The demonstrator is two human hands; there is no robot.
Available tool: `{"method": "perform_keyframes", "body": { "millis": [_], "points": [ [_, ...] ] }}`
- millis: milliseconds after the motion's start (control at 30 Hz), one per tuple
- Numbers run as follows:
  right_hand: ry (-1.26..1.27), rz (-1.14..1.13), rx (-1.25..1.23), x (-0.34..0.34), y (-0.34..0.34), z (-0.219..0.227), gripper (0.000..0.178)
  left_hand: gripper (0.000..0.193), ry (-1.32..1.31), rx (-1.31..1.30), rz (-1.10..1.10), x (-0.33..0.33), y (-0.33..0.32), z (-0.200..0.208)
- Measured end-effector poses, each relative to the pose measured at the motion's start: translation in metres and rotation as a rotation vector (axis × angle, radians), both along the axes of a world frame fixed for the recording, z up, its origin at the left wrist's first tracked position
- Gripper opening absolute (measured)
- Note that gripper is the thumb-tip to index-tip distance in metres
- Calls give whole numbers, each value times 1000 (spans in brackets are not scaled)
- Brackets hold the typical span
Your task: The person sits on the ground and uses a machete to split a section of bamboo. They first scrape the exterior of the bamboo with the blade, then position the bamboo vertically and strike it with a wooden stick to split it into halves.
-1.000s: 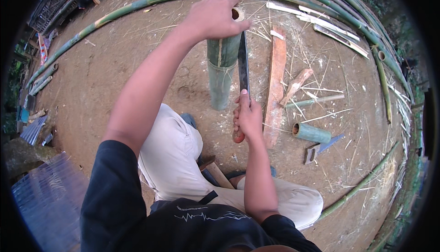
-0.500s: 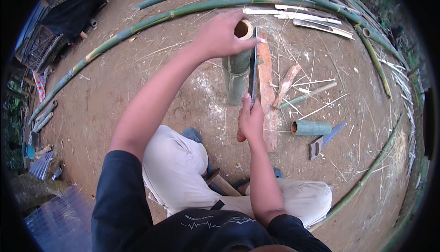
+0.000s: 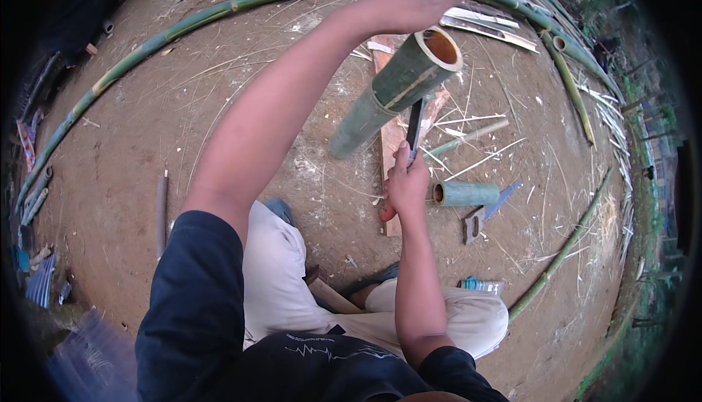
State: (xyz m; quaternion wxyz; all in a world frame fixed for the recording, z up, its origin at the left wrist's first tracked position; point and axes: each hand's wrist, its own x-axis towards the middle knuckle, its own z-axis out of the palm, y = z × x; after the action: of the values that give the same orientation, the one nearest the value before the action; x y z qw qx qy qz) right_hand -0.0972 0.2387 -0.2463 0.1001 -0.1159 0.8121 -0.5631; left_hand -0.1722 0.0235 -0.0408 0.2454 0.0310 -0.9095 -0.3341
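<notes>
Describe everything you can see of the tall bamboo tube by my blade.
The tube looks like green bamboo, hollow, with a pale rim, brownish inside and a ring-like joint partway along. It leans right over dirt, open end up. Your left hand is by its top, the blade by its right side; contact is unclear.

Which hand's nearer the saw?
Right. The right hand, on the knife, is left of the saw; the left hand is much farther forward, by the top of the tilted bamboo.

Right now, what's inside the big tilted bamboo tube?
In the big bamboo tube, you can see brown inner wall near the opening. Deeper down is hidden by its sides.
</notes>
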Motion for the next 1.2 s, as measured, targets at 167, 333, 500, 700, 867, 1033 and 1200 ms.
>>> {"method": "perform_keyframes", "body": {
  "millis": [167,333,500,700,867,1033,1200],
  "points": [
    [-28,41,83,12,-15,24,38,97,-90,-39,47,6,16,6],
    [-116,36,-32,23,-32,27,42,90,-320,-173,115,12,-7,0],
    [-70,25,43,27,-35,75,44,74,-31,-252,348,18,-35,-14],
    [-11,26,-962,45,-14,215,49,81,76,-169,380,29,-38,-6],
    [147,97,-746,40,-23,150,40,87,140,-109,441,29,-35,-1],
    [24,-1,127,43,-56,22,44,97,13,-261,548,40,-27,-16],
    [-282,44,-31,16,-53,87,45,99,-25,-122,462,32,-52,14]
  ]
}}
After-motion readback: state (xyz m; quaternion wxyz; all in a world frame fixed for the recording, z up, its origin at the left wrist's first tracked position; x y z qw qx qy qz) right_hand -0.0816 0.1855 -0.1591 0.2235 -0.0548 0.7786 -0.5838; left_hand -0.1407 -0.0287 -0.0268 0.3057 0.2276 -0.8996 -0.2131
